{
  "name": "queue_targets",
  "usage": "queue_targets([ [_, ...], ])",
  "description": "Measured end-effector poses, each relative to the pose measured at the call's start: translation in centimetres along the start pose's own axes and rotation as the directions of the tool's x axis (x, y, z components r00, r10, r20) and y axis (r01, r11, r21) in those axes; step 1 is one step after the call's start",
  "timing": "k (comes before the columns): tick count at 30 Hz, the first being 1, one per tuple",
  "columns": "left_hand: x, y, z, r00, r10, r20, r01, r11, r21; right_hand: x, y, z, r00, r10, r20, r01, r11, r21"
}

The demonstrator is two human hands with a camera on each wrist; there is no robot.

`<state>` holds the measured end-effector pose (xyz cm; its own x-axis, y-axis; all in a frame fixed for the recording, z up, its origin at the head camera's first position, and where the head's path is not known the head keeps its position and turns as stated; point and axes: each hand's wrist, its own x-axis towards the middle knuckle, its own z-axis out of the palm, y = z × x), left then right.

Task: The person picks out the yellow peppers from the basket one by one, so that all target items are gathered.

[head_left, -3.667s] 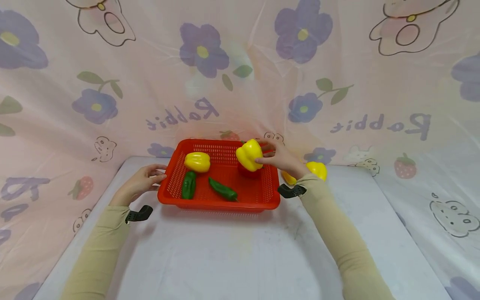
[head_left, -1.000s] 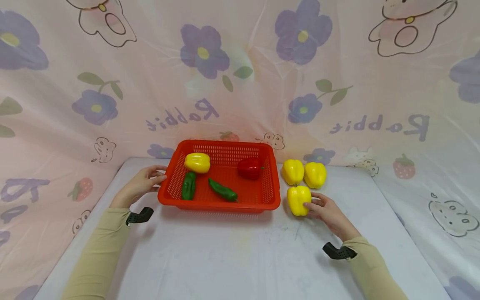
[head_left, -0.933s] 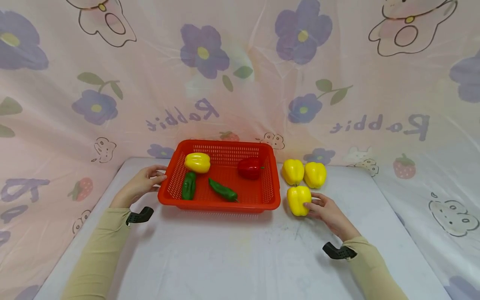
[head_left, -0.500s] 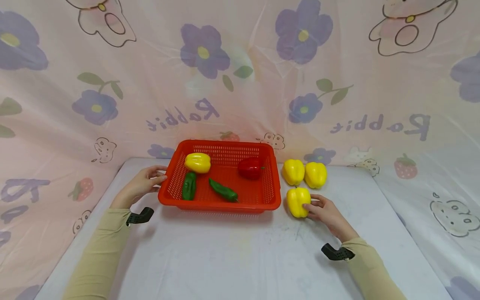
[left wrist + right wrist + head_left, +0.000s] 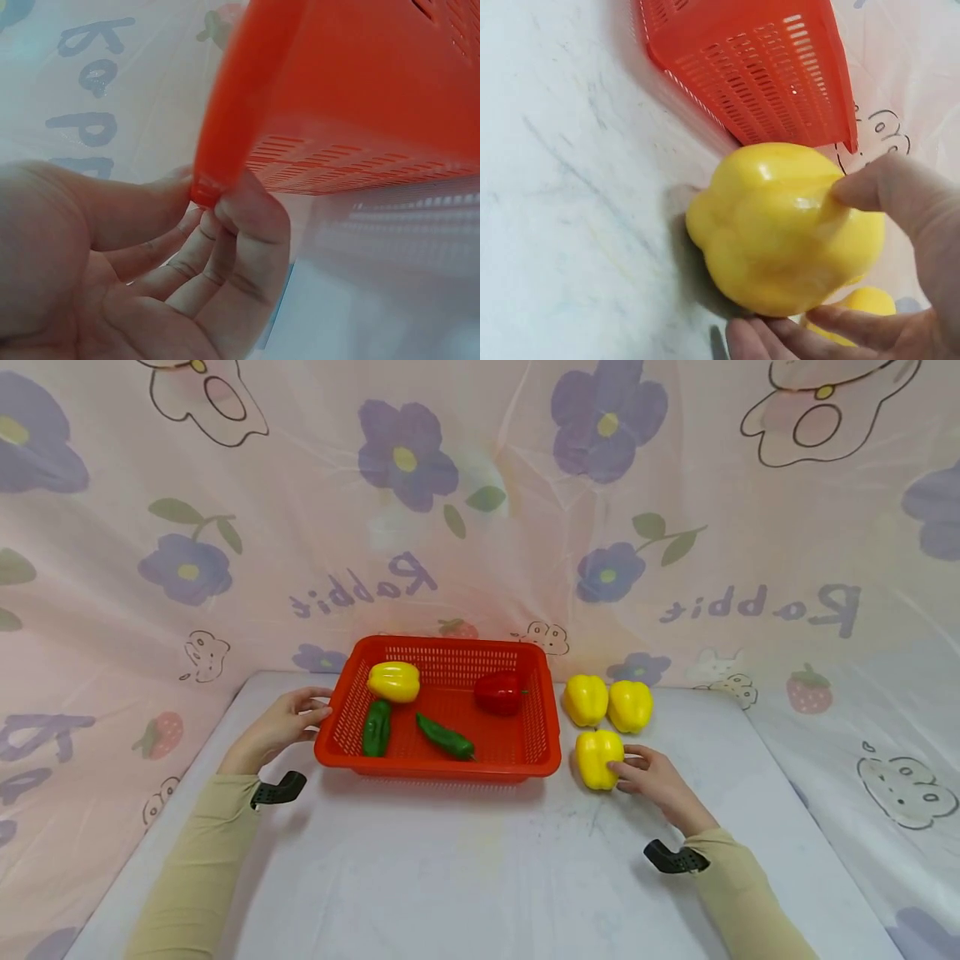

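Observation:
My left hand [image 5: 273, 731] is at the left side of a red plastic basket [image 5: 442, 770]. In the left wrist view, its thumb and fingers pinch the basket's rim [image 5: 232, 135]. To the right of the basket, my right hand [image 5: 660, 783] grips a yellow bell pepper [image 5: 598, 760] low at the table. The right wrist view shows the thumb [image 5: 874, 184] on top of that pepper and other fingers beneath it. Inside the basket lie another yellow bell pepper [image 5: 394, 682], a red bell pepper [image 5: 498, 692] and two green peppers, one blocky [image 5: 377, 728] and one slender [image 5: 446, 737].
Two more yellow bell peppers, one nearer the basket [image 5: 586, 700] and one farther right [image 5: 631, 707], stand just behind the held one. A white-covered table [image 5: 450, 877] lies under everything. A printed curtain [image 5: 510, 568] rises close behind the basket.
My right hand has moved from over the basket, with the yellow bell pepper in it, down to the table at the right. Over the last second the hands stay nearly still.

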<state>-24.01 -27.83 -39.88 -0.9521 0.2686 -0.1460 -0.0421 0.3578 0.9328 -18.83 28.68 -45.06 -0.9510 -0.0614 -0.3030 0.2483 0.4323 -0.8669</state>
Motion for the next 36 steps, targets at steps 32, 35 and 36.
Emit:
queue_targets([
  [32, 0.22, -0.15, -0.08, 1.000, 0.001, 0.004, -0.001, 1.000, -0.005, 0.42, -0.06, -0.07, 0.999, 0.027, 0.031, -0.029, 0.998, 0.055],
  [35, 0.15, -0.09, -0.09, 1.000, -0.001, 0.003, 0.001, 1.000, 0.001, 0.44, -0.22, 0.01, 1.000, 0.027, 0.015, -0.027, 0.998, 0.055],
  [36, 0.11, -0.06, -0.08, 1.000, -0.003, 0.004, 0.003, 1.000, 0.000, 0.44, -0.27, 0.05, 1.000, 0.027, 0.010, -0.027, 0.998, 0.060],
])
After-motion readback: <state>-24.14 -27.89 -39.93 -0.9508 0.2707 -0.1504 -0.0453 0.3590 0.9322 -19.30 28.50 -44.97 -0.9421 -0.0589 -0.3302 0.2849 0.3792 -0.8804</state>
